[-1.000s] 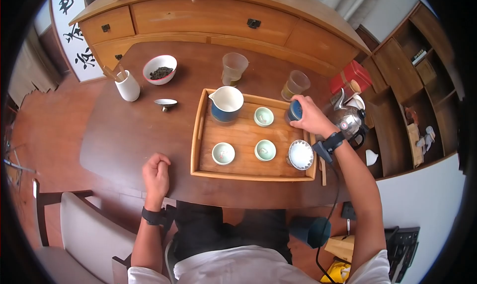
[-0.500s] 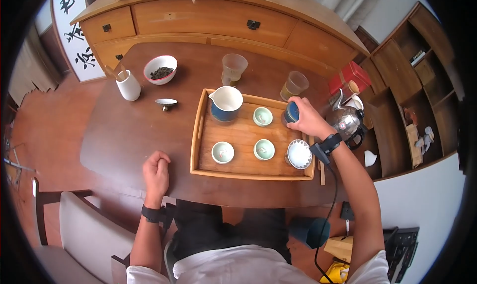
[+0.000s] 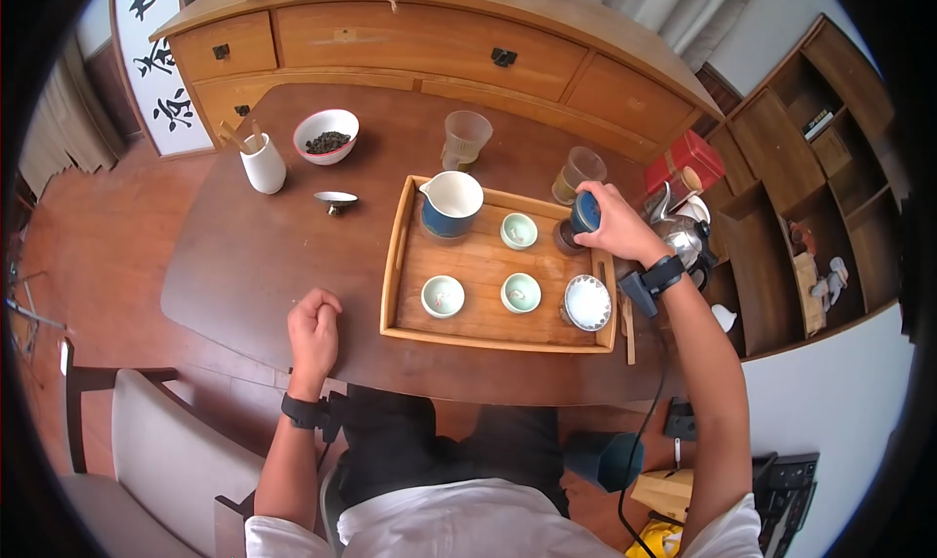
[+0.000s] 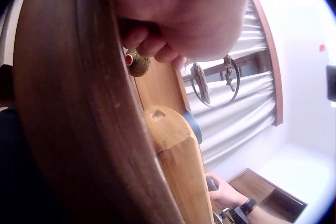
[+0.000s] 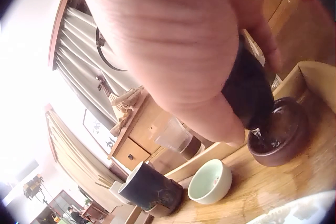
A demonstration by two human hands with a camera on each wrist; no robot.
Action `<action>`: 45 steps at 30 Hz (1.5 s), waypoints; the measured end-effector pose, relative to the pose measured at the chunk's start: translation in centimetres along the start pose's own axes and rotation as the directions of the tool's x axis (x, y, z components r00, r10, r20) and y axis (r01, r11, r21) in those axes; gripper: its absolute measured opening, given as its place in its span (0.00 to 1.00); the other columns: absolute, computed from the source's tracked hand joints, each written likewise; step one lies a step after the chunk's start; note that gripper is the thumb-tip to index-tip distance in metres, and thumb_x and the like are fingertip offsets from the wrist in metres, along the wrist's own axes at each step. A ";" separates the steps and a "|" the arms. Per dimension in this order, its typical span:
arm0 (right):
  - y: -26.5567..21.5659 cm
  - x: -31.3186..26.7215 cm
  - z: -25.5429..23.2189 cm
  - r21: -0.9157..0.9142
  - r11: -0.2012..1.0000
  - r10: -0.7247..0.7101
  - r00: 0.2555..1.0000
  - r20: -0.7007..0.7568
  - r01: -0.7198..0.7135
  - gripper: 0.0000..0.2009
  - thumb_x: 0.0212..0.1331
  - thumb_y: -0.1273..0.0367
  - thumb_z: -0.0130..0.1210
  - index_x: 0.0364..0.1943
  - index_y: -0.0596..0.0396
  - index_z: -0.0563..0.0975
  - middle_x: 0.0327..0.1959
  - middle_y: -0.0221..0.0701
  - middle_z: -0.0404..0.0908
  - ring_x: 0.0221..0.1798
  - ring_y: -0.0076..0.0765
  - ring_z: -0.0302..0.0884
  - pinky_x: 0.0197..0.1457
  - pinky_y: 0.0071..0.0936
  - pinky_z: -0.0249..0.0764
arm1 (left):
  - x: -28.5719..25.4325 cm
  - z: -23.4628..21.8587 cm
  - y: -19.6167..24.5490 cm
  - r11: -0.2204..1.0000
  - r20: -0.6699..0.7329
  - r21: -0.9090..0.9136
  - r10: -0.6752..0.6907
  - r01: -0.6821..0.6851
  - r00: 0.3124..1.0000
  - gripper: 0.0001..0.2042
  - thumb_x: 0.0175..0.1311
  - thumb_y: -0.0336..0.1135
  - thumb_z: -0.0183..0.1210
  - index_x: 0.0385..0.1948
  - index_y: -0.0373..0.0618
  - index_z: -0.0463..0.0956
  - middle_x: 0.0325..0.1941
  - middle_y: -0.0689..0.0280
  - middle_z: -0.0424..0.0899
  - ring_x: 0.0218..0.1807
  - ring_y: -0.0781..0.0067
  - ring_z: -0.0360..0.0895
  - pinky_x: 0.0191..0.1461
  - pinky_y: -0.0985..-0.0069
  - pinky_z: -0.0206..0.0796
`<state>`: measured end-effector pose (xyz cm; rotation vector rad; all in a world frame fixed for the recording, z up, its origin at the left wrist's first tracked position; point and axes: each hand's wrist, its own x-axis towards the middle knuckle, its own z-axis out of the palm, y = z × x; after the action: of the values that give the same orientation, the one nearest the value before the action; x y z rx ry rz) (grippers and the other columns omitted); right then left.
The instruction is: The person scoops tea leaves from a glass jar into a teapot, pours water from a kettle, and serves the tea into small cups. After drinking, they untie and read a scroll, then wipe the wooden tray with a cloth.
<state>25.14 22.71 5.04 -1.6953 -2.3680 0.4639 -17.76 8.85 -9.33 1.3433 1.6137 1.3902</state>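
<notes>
My right hand (image 3: 628, 230) grips a dark blue vessel (image 3: 586, 212) between thumb and fingers at the tray's (image 3: 478, 265) right rear corner. In the right wrist view the vessel (image 5: 249, 90) is tilted over a small brown dish (image 5: 262, 153) with a wet-looking inside. Beside them stands a pale green cup (image 3: 518, 231); two more green cups (image 3: 442, 297) (image 3: 520, 293) are nearer the front. A blue pitcher (image 3: 452, 202) with a white inside is at the rear left, a patterned white bowl (image 3: 587, 302) at the front right. My left hand (image 3: 314, 338) rests on the table edge, fingers loosely curled, holding nothing.
Behind the tray stand two clear glasses (image 3: 468, 139) (image 3: 580, 173). On the left are a bowl of dark leaves (image 3: 327, 137), a white tool holder (image 3: 264, 165) and a small strainer-like piece (image 3: 337, 200). A steel kettle (image 3: 681, 236) and red box (image 3: 686, 162) are on the right.
The blue vessel in my right hand has risen and tilted, and the brown dish beneath it shows more. The head view has shifted slightly; my left hand stays on the table edge.
</notes>
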 end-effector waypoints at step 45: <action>-0.4 -0.1 -1.2 0.004 1.000 -0.013 1.000 0.021 0.013 0.35 0.42 0.68 0.70 0.58 0.52 0.67 0.50 0.47 0.69 0.55 0.53 0.70 0.61 0.36 0.67 | 0.0 0.0 0.4 0.998 -0.016 0.031 0.062 -0.062 0.998 0.08 0.58 0.20 0.45 0.23 0.38 0.74 0.16 0.67 0.68 0.22 0.80 0.66 0.27 0.77 0.58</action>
<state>25.21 22.65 6.33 -1.6808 -2.3891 0.4865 -17.66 8.86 -8.97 1.4144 1.6229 1.4214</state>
